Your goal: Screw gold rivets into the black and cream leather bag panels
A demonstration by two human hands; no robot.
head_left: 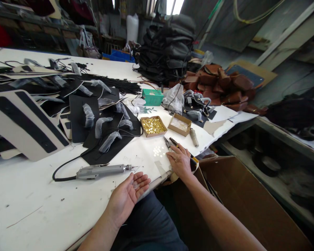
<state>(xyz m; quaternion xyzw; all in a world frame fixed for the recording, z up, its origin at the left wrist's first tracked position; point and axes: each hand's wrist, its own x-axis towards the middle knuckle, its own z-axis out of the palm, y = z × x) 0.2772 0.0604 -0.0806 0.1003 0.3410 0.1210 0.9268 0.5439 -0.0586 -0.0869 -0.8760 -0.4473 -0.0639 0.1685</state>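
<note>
My left hand [128, 193] is palm up at the table's front edge, its slightly curled fingers cupping a few small clear discs [135, 184]. Just beyond it lies a grey electric screwdriver [102, 171], its cord looping left. My right hand [181, 161] rests palm down with fingers outstretched, the fingertips beside several loose pale washers [159, 151]. Partly covered by this hand are pliers [166, 141] and a tool with black and yellow handles [194, 158]. Behind the washers stand a small box of gold-coloured metal pieces [154, 125] and a cardboard box of clear pieces [180, 124].
Black bag panels [110, 143] with plastic-wrapped handles cover the table's left. A green box [152, 97] stands mid-table. Black bags [170, 48] and brown leather pieces [219, 83] are piled behind. A large open carton [240, 195] is below on the right.
</note>
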